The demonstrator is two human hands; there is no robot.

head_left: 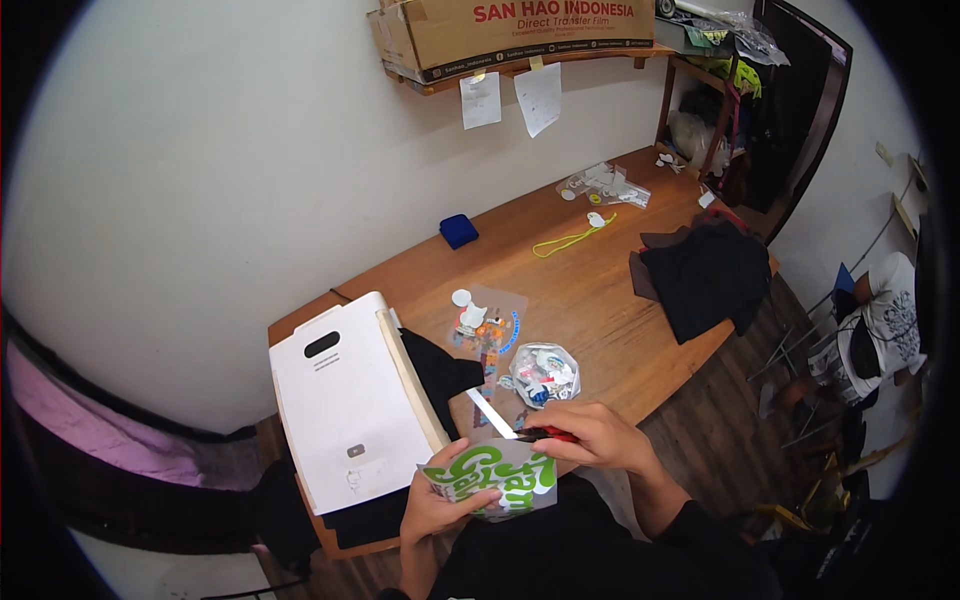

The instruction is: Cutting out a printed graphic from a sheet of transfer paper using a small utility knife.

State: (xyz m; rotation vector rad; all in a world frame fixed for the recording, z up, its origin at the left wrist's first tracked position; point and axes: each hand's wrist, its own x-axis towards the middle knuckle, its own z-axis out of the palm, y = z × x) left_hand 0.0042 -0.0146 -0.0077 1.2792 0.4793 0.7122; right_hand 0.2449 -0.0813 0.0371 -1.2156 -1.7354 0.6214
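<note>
Low in the view, near the table's front edge, my left hand (430,508) grips a sheet of clear film with green lettering (510,484), thumb across its front. My right hand (600,437) is closed around red-handled scissors (556,434) at the sheet's upper edge. Their blades are mostly hidden by the fingers and film. A narrow white strip (490,412) sticks up and leftward from that edge. Just beyond the hands stands a clear round container of white and coloured scraps (545,375). Beside it lie printed film pieces (492,325).
A white press-like machine (345,410) fills the table's left side, with black fabric (428,365) under it. Farther back are a folded blue cloth (458,231), a yellow cord (565,245) and film scraps (605,185). Dark garments (705,280) lie right. Another person (885,310) sits beyond.
</note>
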